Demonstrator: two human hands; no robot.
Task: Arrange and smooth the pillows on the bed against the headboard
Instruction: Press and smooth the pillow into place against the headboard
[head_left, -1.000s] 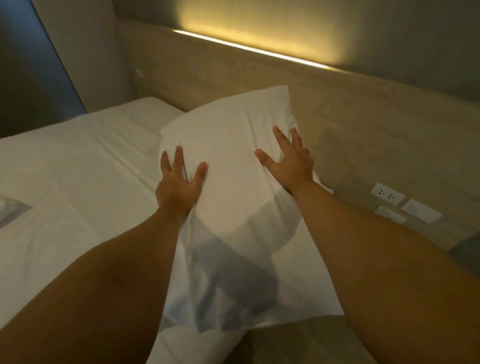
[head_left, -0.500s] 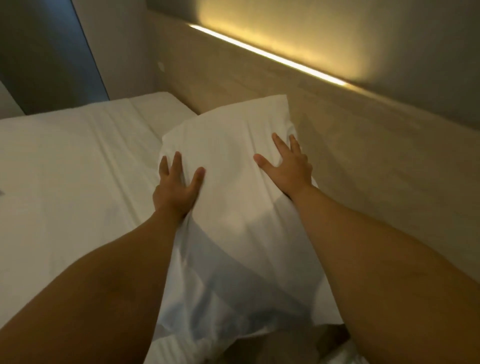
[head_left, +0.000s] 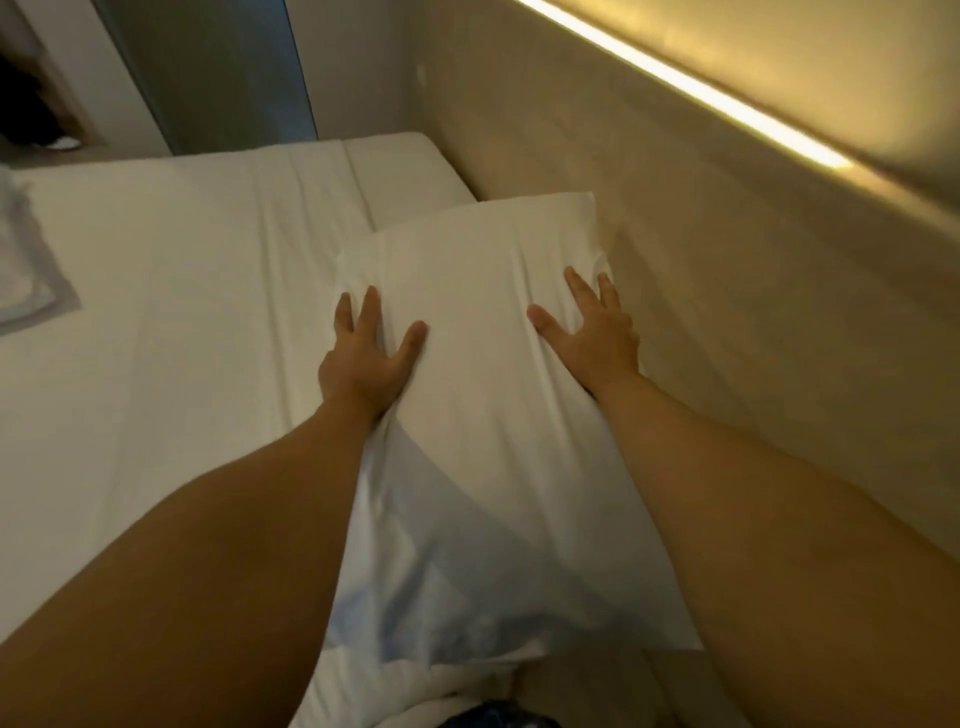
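A white pillow (head_left: 483, 415) lies lengthwise along the right edge of the bed (head_left: 171, 291), its far corner touching the wooden headboard (head_left: 701, 291). The left hand (head_left: 363, 358) presses flat on its left side and the right hand (head_left: 592, 332) on its right side, each with fingers spread apart, clamped on nothing. A lit strip (head_left: 691, 88) glows along the headboard's top, and folded white cloth (head_left: 21, 270) lies at the bed's far left.
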